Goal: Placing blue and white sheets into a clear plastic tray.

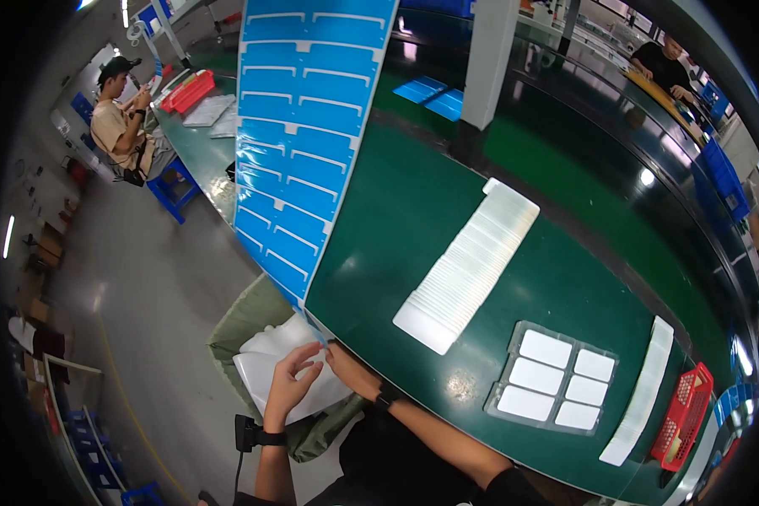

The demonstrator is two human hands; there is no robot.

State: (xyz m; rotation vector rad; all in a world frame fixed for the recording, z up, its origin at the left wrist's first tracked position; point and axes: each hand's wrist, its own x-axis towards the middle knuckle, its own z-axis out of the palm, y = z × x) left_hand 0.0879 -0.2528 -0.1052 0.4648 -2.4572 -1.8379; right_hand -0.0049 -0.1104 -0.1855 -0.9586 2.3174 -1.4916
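Observation:
My left hand [292, 381] is raised over a green fabric bag [238, 316] with crumpled white film [266, 371] inside. Its fingers are curved and apart, with nothing visible between them. At the table's near edge is my right hand [346, 368], just right of the left one; its fingertips are small and partly hidden. A thin bluish strip [316, 329] shows just above both hands, and I cannot tell if either touches it. Beyond it, a long blue sheet [299, 169] with rows of pale bracket-shaped outlines reaches up past the top of the view, its lower corner near my hands.
On the green table [371, 270] lie an overlapping row of white cards [472, 261], a clear tray [557, 434] with several white cards, another card row [641, 392] and a red basket [686, 417]. A pillar [487, 67] rises behind. Co-workers sit left and far right.

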